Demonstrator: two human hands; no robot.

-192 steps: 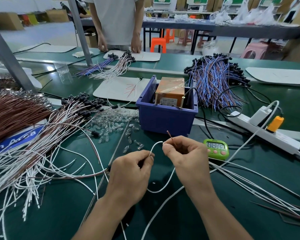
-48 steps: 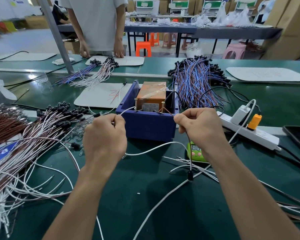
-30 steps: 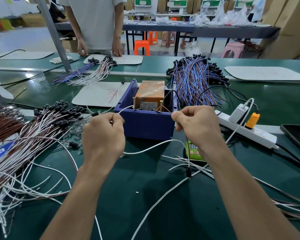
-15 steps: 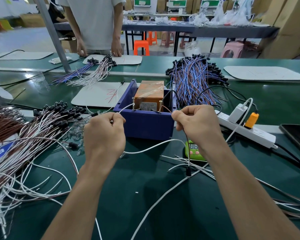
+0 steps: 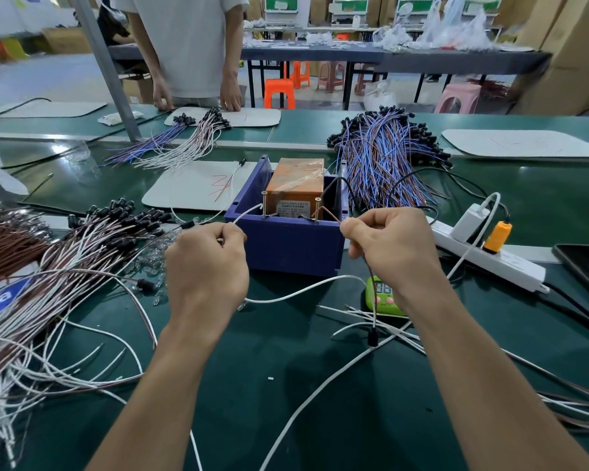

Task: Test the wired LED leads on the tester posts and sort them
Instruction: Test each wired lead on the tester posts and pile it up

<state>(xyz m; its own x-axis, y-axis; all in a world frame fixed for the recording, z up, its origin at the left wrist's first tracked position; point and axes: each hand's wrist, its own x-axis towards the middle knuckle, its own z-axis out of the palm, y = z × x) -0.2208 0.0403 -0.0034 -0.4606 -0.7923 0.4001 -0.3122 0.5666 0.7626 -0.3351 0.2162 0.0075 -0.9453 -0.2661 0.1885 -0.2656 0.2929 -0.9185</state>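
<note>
Green bench (image 5: 371,419) strewn with wired leads (image 5: 381,158), cartons (image 5: 565,45) behind

There were two brass screw posts (image 5: 263,205), one purple plastic box (image 5: 286,248), one green digital timer (image 5: 383,295), and one white power strip (image 5: 497,263).

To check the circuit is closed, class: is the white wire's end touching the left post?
Touching. The head view shows the white wire, pinched in the left hand, reaching up so its end meets the left post, with no gap between.
</note>
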